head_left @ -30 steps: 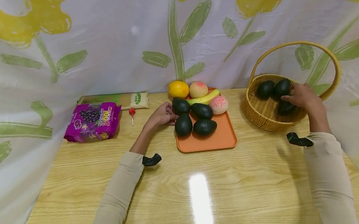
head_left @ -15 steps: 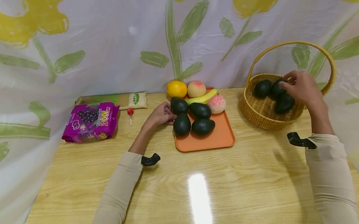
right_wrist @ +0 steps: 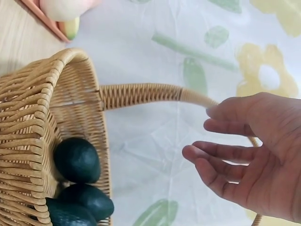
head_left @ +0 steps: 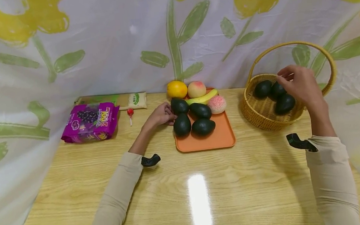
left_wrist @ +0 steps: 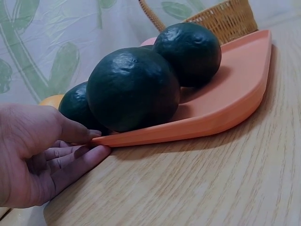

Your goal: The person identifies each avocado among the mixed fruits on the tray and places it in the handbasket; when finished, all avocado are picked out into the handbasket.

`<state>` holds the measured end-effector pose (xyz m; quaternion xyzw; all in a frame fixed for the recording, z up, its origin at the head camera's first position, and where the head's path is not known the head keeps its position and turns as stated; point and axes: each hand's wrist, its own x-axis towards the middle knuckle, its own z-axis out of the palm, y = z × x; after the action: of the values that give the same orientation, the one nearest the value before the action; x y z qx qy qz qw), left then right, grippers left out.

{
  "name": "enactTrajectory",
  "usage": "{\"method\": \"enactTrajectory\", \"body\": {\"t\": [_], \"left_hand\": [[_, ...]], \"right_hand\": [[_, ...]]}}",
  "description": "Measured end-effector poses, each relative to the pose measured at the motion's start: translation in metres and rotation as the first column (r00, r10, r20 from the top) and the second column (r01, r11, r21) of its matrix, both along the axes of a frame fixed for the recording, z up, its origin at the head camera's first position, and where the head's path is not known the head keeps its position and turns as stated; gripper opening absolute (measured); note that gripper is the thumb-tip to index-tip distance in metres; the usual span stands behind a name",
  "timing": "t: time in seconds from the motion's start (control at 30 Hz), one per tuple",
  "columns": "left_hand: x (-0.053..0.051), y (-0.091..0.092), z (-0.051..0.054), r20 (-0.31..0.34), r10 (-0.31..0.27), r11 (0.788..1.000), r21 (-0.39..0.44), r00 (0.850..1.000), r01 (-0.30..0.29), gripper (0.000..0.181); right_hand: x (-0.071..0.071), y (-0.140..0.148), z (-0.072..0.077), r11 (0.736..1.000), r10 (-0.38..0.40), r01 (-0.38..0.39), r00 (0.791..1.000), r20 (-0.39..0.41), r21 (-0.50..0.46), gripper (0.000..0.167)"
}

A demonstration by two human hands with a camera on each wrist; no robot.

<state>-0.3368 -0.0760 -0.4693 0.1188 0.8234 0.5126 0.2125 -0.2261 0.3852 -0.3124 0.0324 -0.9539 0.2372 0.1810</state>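
Observation:
My left hand (head_left: pixel 161 115) pinches the left rim of an orange tray (head_left: pixel 206 145); in the left wrist view the thumb lies on top of the rim, fingertips below. On the tray sit several dark green avocados (head_left: pixel 182 125), a banana (head_left: pixel 202 99) and a speckled pink peach (head_left: pixel 217 104). My right hand (head_left: pixel 300 84) hovers over a wicker basket (head_left: pixel 261 119), holding nothing, its fingers loosely bent and apart from the thumb. In the basket lie three avocados (head_left: pixel 284 103), one partly hidden behind the hand in the head view.
At the tray's far end are a yellow-orange fruit (head_left: pixel 177 89) and another peach (head_left: pixel 196 89). To the left lie a purple snack bag (head_left: pixel 91 122), a flat beige packet (head_left: pixel 125 101) and a red lollipop (head_left: pixel 130 112). The basket's tall handle (head_left: pixel 290 43) arches up near the curtain.
My right hand has let go of an avocado in the basket and risen above it, fingers spread. The left hand keeps its place at the tray's rim. The view has shifted slightly.

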Motion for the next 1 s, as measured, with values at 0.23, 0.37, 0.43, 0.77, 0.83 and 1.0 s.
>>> {"method": "enactTrajectory", "body": {"t": [0.23,0.37,0.43,0.77,0.83,1.0], "left_hand": [[-0.001,0.001,0.003,-0.021,0.001,1.000,0.004,1.000,-0.001,0.034],[0.000,0.001,0.002,-0.023,-0.001,1.000,-0.013,1.000,0.001,0.033],[0.001,0.001,0.003,-0.026,-0.003,1.000,-0.015,1.000,0.003,0.034],[0.003,-0.002,0.003,-0.006,0.003,1.000,0.010,1.000,-0.003,0.032],[0.003,-0.002,0.002,-0.006,0.003,1.000,0.011,1.000,-0.003,0.032],[0.003,-0.002,0.000,-0.022,-0.004,1.000,0.010,1.000,0.004,0.031]], "right_hand": [[0.004,-0.003,0.002,0.999,0.043,-0.042,0.998,-0.035,0.007,0.026],[0.002,-0.005,0.002,0.998,0.056,-0.055,0.998,-0.033,0.010,0.023],[0.002,-0.008,0.002,0.998,0.060,-0.060,0.998,-0.036,0.015,0.023],[0.003,-0.013,-0.001,0.994,0.109,-0.109,0.994,-0.015,0.022,0.026],[0.005,-0.014,-0.001,0.993,0.116,-0.116,0.993,-0.004,0.018,0.027],[0.006,-0.023,0.000,0.989,0.144,-0.144,0.990,0.000,0.038,0.030]]}}
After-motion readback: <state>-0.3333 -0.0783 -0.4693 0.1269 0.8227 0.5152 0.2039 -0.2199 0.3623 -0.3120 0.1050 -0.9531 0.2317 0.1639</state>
